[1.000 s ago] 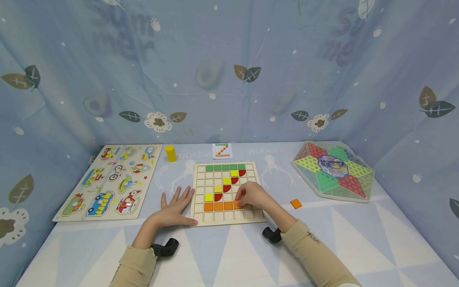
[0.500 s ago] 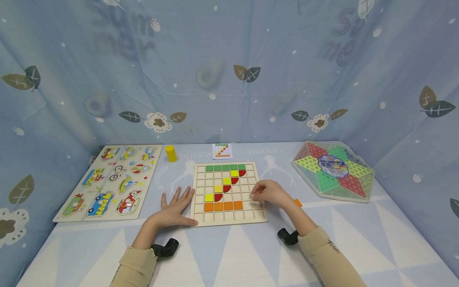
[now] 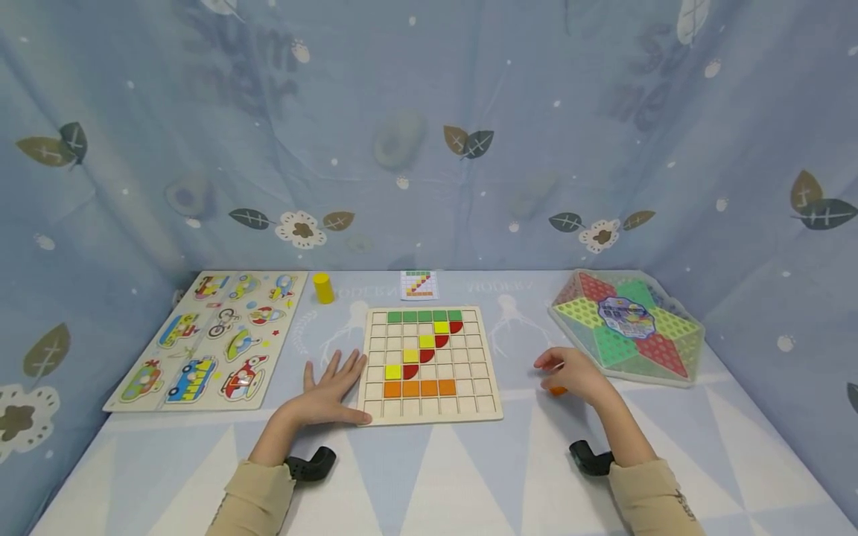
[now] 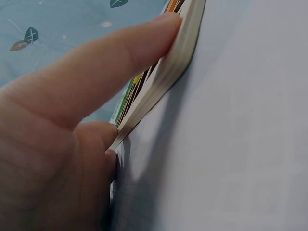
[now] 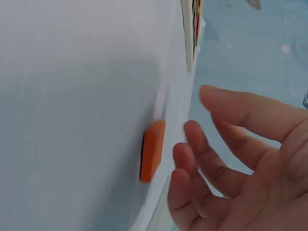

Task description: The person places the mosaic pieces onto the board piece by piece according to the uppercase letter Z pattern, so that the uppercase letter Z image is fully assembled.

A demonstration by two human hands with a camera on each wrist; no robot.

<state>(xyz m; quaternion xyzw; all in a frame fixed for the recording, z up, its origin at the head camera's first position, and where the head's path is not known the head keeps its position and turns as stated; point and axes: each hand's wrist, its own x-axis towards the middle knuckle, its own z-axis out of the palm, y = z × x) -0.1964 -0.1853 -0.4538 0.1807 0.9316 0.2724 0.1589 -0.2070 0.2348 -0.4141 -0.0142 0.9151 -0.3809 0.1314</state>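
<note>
A wooden grid board (image 3: 482,372) lies flat in the middle of the table, bearing a row of green tiles (image 3: 425,316), a diagonal of yellow squares and red quarter-round tiles, and a lower row of orange tiles (image 3: 419,388). My left hand (image 3: 328,398) is spread at the board's left edge, its thumb (image 4: 144,43) resting on the near corner. Over a loose orange square tile (image 5: 153,151) to the right of the board hovers my right hand (image 3: 573,374), fingers loosely bent and apart from the tile in the right wrist view.
A picture puzzle board (image 3: 281,357) lies at the left, with a yellow cylinder (image 3: 323,289) beside it. Behind the grid board is a small pattern card (image 3: 419,285). A clear-lidded game box (image 3: 630,327) sits at the right, just beyond my right hand.
My right hand has let go of an orange tile at the end of the lower row and moved right, over the loose orange tile. My left hand has stayed in place.
</note>
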